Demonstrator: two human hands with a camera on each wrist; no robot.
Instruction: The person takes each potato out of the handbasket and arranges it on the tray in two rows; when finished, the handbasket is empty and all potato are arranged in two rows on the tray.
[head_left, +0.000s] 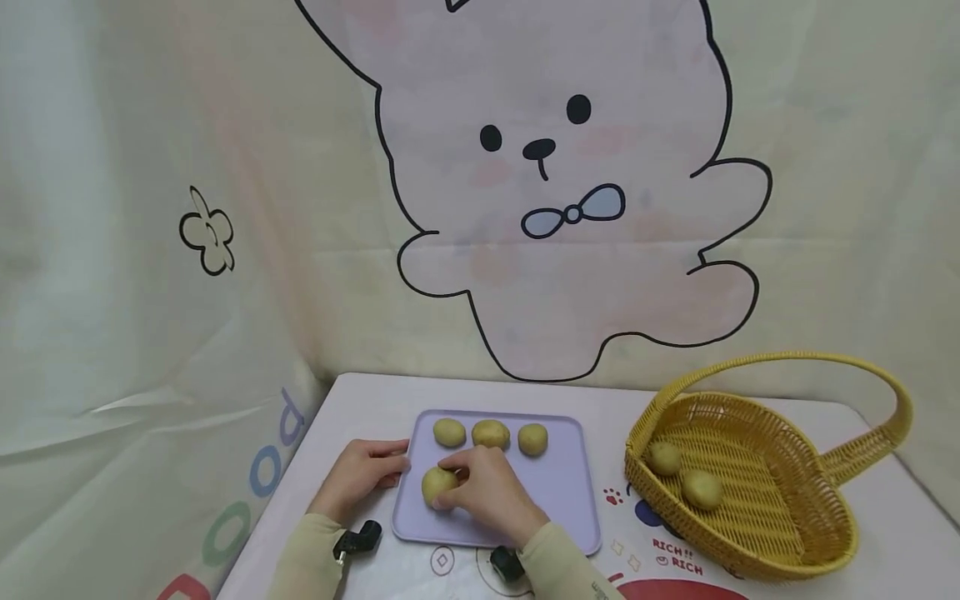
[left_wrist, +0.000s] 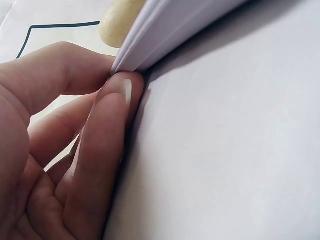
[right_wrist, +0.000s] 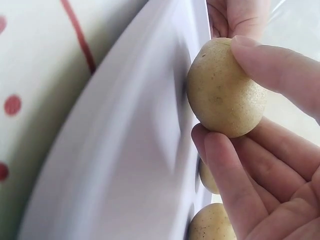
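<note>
My right hand (head_left: 491, 492) holds a yellow potato (head_left: 438, 484) between thumb and fingers at the near left part of the lavender tray (head_left: 555, 508). Close up in the right wrist view, the thumb lies on one side of this potato (right_wrist: 225, 90) and the fingertips on the other. Three more potatoes stand in a row along the tray's far side: a left one (head_left: 449, 432), a middle one (head_left: 491, 434) and a right one (head_left: 532, 439). At the tray's left edge, my left hand (head_left: 360, 477) pinches the rim (left_wrist: 145, 45) with its fingertips.
Right of the tray stands a yellow woven basket (head_left: 772, 500) with a tall handle (head_left: 795, 357). Two potatoes lie in it, one farther back (head_left: 663, 458) and one nearer (head_left: 702, 489). A printed cloth backdrop (head_left: 555, 283) hangs behind the white table (head_left: 375, 396).
</note>
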